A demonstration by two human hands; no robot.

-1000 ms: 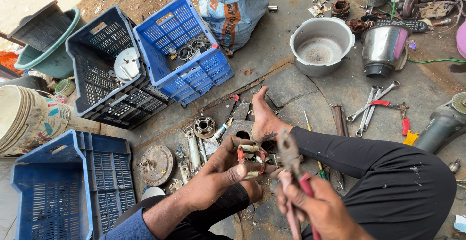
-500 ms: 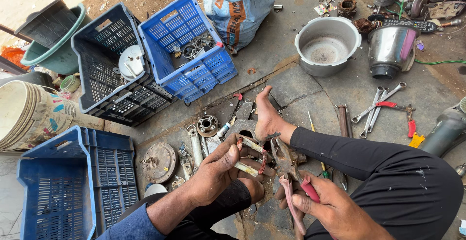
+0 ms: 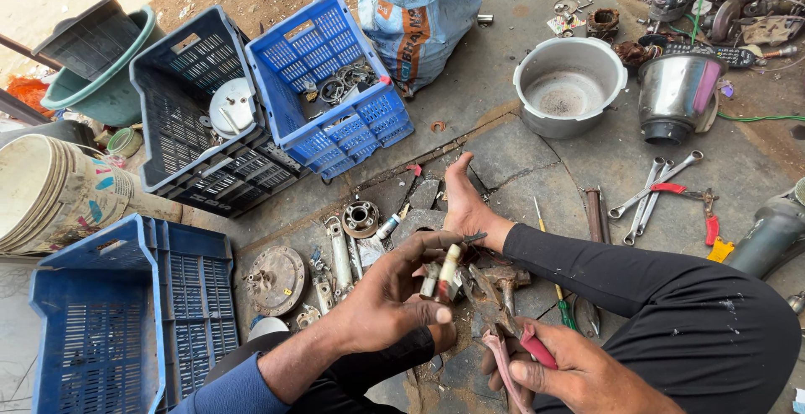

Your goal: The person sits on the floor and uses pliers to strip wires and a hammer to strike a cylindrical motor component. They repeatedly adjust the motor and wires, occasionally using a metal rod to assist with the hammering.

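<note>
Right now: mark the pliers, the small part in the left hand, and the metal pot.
pliers (image 3: pixel 503 330), head view, on the rusty jaw section above the red grips.
small part (image 3: pixel 449 270), head view, mid-body.
metal pot (image 3: pixel 537 60), head view, left rim.

Your left hand (image 3: pixel 394 301) covers much of the small part (image 3: pixel 444 273); the plier (image 3: pixel 503 330) tips there are too cluttered to tell; your right hand (image 3: pixel 579 376) runs off the bottom edge.
</note>
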